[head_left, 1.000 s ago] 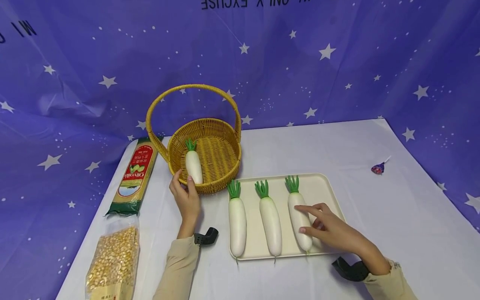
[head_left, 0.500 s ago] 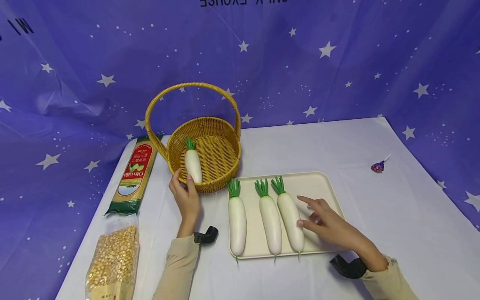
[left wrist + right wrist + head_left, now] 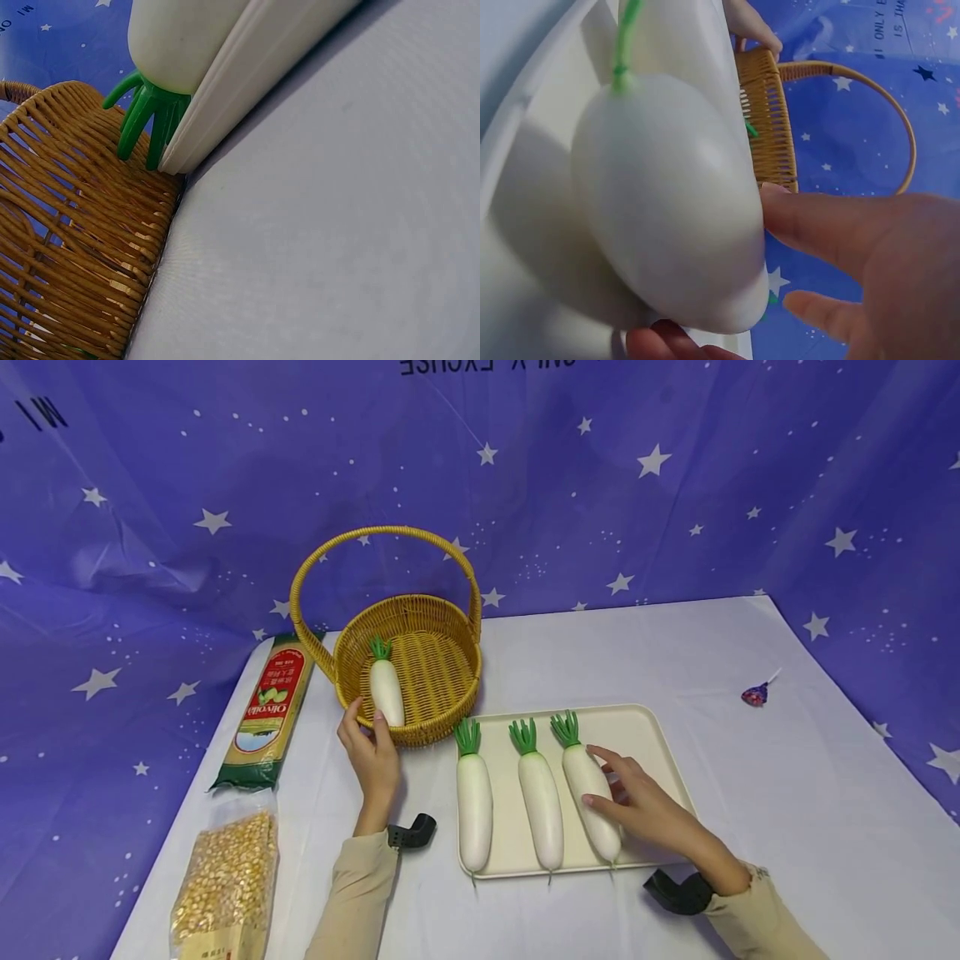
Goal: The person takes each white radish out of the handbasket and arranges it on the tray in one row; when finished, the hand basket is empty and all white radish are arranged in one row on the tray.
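Observation:
My left hand [image 3: 371,760] grips the near-left rim of a round wicker basket [image 3: 450,727]. Inside the basket lies one white radish [image 3: 387,693] with green stalks. Three more radishes lie side by side on a cream tray [image 3: 645,735]: a left one [image 3: 475,814], a middle one [image 3: 542,814] and a right one [image 3: 592,793]. My right hand [image 3: 648,806] holds the right radish, thumb across its top and fingers down its right side. In the right wrist view, fingertips [image 3: 671,341] show low beside that radish [image 3: 667,195]. The left wrist view shows the basket's woven side [image 3: 82,217], not my hand.
Left of the basket lies a green and gold packet with a red label [image 3: 266,710]. Nearer me is a clear bag of corn kernels [image 3: 228,877]. A wrapped lollipop [image 3: 756,695] lies far right on the white tablecloth [image 3: 780,793]. A blue starry cloth [image 3: 562,510] hangs behind.
The right radish rolled left toward the middle one, then came back a little to the right. My right hand moved left and closed around it. My left hand stayed on the basket.

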`<state>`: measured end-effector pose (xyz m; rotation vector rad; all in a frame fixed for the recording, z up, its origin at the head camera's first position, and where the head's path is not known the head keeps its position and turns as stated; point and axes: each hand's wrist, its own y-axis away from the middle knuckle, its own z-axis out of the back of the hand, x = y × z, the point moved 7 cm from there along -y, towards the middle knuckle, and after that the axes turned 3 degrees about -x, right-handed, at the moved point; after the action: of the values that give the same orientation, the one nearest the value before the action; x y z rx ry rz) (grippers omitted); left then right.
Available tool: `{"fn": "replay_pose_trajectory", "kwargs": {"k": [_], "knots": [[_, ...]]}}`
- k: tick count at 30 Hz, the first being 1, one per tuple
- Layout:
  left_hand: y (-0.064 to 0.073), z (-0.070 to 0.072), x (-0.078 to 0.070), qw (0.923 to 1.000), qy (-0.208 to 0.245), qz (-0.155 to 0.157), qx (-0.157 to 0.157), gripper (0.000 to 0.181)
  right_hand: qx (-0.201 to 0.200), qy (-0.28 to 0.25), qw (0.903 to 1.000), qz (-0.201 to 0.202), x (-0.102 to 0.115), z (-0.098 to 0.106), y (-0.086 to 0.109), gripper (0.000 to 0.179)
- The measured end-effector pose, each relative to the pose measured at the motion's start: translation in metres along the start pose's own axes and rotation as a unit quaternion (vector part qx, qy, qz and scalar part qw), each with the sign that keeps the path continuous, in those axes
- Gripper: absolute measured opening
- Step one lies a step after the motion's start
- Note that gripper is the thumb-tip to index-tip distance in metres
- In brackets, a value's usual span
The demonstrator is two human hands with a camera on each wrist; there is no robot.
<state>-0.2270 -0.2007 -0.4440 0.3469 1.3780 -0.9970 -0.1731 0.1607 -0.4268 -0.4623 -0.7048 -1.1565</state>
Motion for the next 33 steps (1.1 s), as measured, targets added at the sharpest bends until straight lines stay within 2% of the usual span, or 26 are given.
{"fn": "replay_pose_trajectory", "kwargs": {"k": [5, 10, 17, 25, 33], "knots": [[0.000, 0.000, 0.001, 1.0000, -0.001, -0.001, -0.004, 0.044, 0.006, -0.005, 0.9998, 0.018, 0.003, -0.004, -0.001, 0.063], [0.000, 0.000, 0.001, 1.0000, 0.000, -0.001, -0.004, 0.044, -0.005, -0.006, 0.9994, 0.034, 0.006, -0.006, -0.002, 0.051], [-0.001, 0.000, 0.002, 1.0000, -0.001, 0.000, -0.001, 0.044, -0.017, 0.003, 0.9995, 0.026, 0.004, -0.004, 0.000, 0.045], [0.000, 0.000, 0.001, 1.0000, 0.001, 0.000, -0.003, 0.045, -0.043, 0.022, 0.9985, 0.026, -0.001, 0.008, 0.009, 0.044], [-0.001, 0.000, 0.000, 1.0000, -0.004, -0.001, -0.001, 0.044, -0.036, 0.024, 0.9990, 0.008, -0.002, 0.012, 0.011, 0.045]]}}
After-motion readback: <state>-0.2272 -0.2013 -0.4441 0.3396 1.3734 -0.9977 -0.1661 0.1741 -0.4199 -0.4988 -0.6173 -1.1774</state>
